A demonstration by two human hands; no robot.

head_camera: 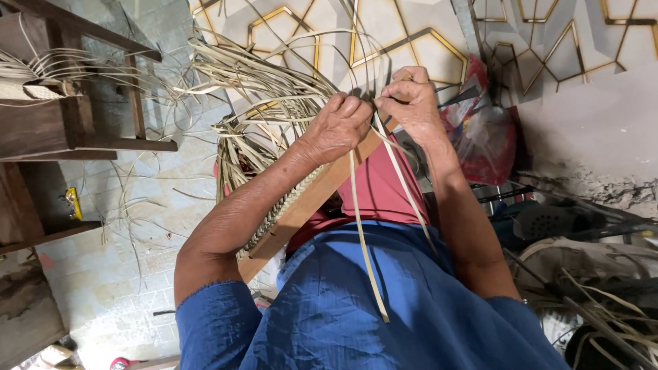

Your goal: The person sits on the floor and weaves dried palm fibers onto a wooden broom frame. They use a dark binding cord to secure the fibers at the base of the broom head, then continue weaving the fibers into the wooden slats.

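Straw strips (pixel 274 103) beside wooden board (pixel 312 202).

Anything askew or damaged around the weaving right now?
Nothing looks damaged. The left hand and right hand pinch pale straw strips over a brown wooden board. Stray strips lie scattered on the grey tiled floor.

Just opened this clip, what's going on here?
A person is plaiting pale straw strips over a wooden board propped across their lap. The left hand presses the woven edge against the board, while the right hand pinches a strip. Loose strands fan out beyond the hands, and two long strips hang down over the blue garment.
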